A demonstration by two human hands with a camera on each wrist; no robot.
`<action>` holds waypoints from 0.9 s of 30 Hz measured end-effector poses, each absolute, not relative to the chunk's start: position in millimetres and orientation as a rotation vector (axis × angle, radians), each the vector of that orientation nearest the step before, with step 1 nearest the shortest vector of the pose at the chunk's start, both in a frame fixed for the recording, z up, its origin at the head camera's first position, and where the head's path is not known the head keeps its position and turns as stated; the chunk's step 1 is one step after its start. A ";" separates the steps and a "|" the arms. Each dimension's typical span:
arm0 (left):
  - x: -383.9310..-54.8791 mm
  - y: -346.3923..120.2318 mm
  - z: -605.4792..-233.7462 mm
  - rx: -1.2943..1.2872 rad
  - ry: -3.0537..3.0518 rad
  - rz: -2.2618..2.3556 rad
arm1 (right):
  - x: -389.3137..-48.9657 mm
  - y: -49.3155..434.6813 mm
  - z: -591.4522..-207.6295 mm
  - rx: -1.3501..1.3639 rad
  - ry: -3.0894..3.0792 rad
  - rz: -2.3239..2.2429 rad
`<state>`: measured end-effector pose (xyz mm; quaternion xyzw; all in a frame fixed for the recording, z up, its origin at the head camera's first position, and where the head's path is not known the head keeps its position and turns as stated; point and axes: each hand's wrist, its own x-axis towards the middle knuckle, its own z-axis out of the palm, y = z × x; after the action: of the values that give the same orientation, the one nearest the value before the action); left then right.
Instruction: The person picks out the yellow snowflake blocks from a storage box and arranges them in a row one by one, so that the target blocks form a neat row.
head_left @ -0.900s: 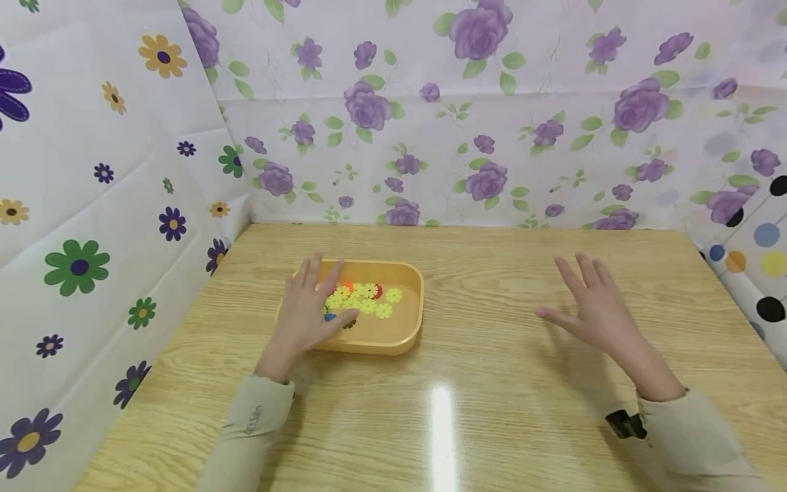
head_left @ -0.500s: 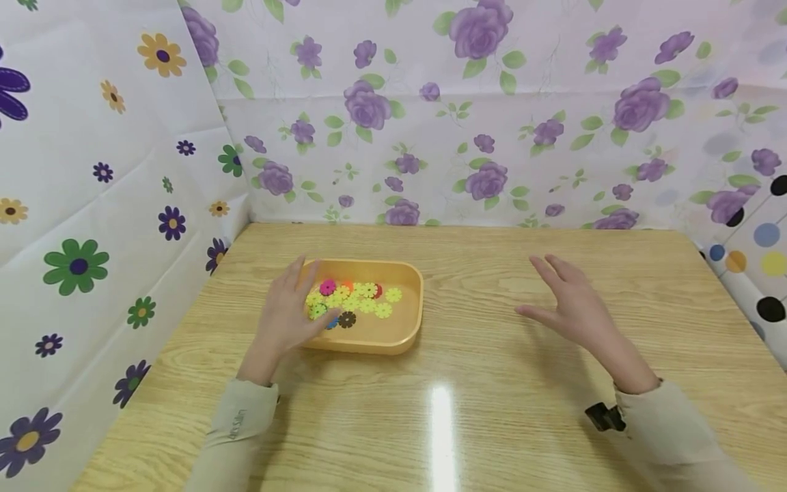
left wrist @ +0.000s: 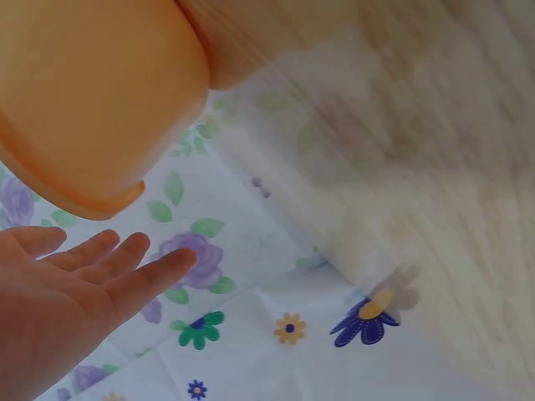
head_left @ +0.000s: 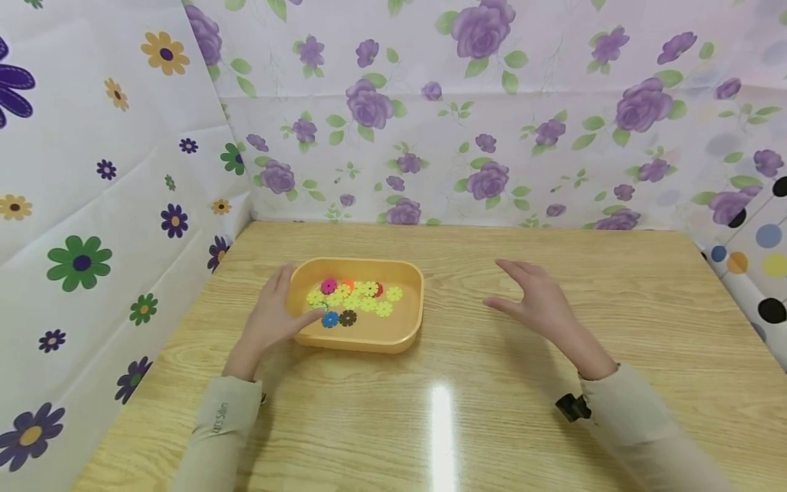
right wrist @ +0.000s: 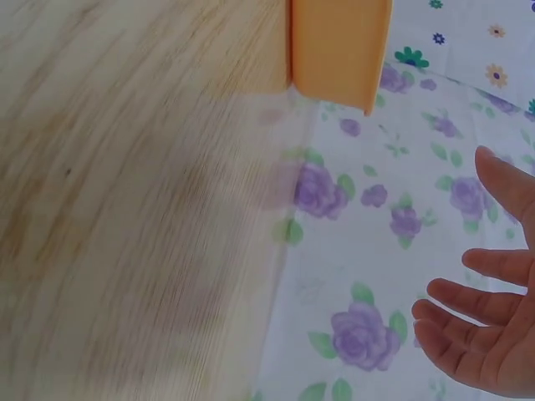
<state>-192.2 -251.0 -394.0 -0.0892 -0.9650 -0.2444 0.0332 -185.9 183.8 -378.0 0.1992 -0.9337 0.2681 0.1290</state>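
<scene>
Orange rectangular plastic tray [head_left: 350, 339]: smooth, semi-gloss. Tan wood-grain bench [head_left: 504, 424]: glossy. Yellow flower-shaped discs [head_left: 384, 309]: plastic-looking. Beige sleeves [head_left: 639, 410]: matt cloth.

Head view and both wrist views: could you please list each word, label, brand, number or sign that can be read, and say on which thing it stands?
Left sleeve: one short line of dark lettering on the cuff, running sideways in the head view; too small and blurred to quote surely.
Orange tray, flower-shaped pieces and right sleeve: no lettering visible.
Wrist views: no readable text.
</scene>
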 end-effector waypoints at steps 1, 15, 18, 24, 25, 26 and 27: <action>-192.9 -252.6 -395.0 -0.262 -2.974 -0.765 | -186.9 181.3 -378.2 0.590 -2.707 0.779; -197.9 -260.8 -408.4 -0.173 -3.030 -0.873 | -202.5 141.5 -373.6 0.718 -2.668 0.846; -197.5 -261.7 -410.5 -0.194 -3.027 -0.883 | -204.5 133.1 -371.4 0.734 -2.675 0.873; -197.6 -261.2 -411.8 -0.193 -3.048 -0.873 | -207.2 117.0 -368.4 0.767 -2.670 0.920; -197.9 -261.0 -412.1 -0.191 -3.053 -0.870 | -207.7 114.9 -368.7 0.770 -2.671 0.927; -198.1 -260.7 -412.2 -0.184 -3.061 -0.866 | -208.4 112.8 -369.2 0.772 -2.673 0.931; -198.2 -260.4 -412.4 -0.179 -3.066 -0.863 | -209.0 111.0 -369.5 0.775 -2.675 0.934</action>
<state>-198.2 -260.4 -412.4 -0.0561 -0.9608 -0.2705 -0.0242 -209.0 111.0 -369.5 0.2625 -0.9059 0.3163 0.1017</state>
